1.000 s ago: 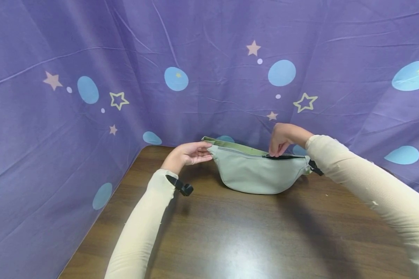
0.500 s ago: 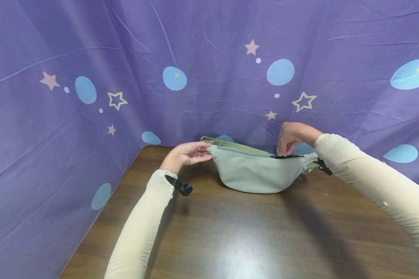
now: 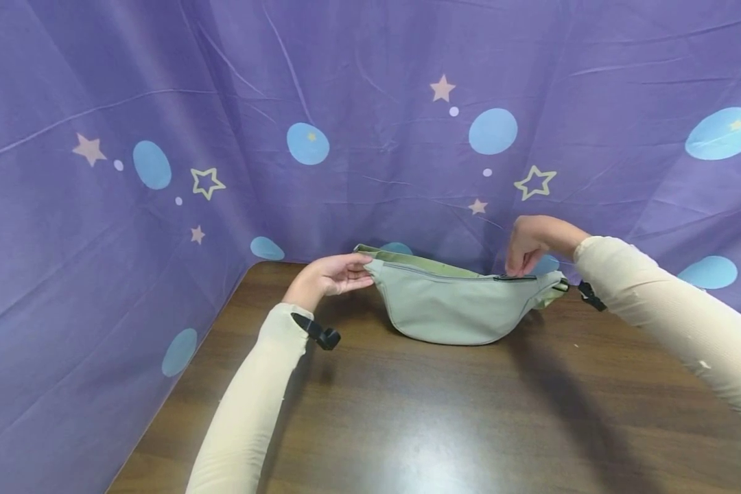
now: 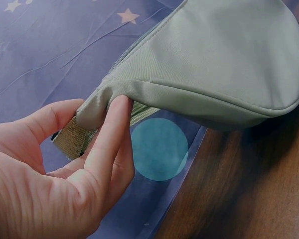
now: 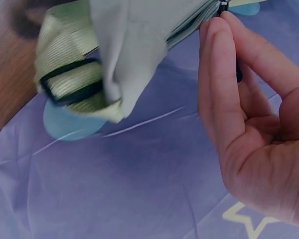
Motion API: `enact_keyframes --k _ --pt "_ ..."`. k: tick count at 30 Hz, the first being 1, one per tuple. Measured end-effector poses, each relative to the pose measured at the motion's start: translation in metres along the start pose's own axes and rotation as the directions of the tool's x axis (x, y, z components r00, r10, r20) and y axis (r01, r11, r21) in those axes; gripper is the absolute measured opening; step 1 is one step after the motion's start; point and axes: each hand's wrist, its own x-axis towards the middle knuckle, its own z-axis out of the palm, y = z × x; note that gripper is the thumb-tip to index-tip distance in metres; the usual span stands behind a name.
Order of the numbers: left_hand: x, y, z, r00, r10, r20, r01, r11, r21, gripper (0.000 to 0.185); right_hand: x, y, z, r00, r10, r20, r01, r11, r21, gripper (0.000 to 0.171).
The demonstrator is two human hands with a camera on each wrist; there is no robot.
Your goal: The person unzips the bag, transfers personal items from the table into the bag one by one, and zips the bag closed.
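Observation:
A pale grey-green waist bag stands upright on the wooden table, its zipper running along the top edge. My left hand pinches the bag's left end, thumb on one side and fingers on the other, as the left wrist view shows; a green webbing strap comes out there. At the right part of the zipper, my right hand pinches the zipper pull, mostly hidden by the fingertips. A short dark stretch of zipper opening lies right of the pull.
A green strap with a black slider buckle hangs from the bag's right end. Behind and to the left, a purple curtain with stars and dots borders the brown wooden table. Both forearms wear cream sleeves with black wrist straps.
My right hand has moved right along the zipper with the pull, and the dark opening has become shorter. My left hand keeps its hold on the bag's left end.

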Motion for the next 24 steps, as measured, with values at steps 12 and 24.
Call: enact_keyframes --k 12,24 --pt "-0.001 -0.003 -0.002 1.0 -0.007 -0.001 0.007 1.0 -0.018 0.031 -0.006 0.009 -0.006 1.0 -0.007 0.028 0.007 1.0 -0.005 0.022" --pt "-0.001 -0.001 0.0 1.0 -0.004 -0.005 0.004 1.0 -0.005 0.029 -0.01 0.012 -0.008 1.0 -0.017 0.017 0.016 1.0 0.013 0.019"
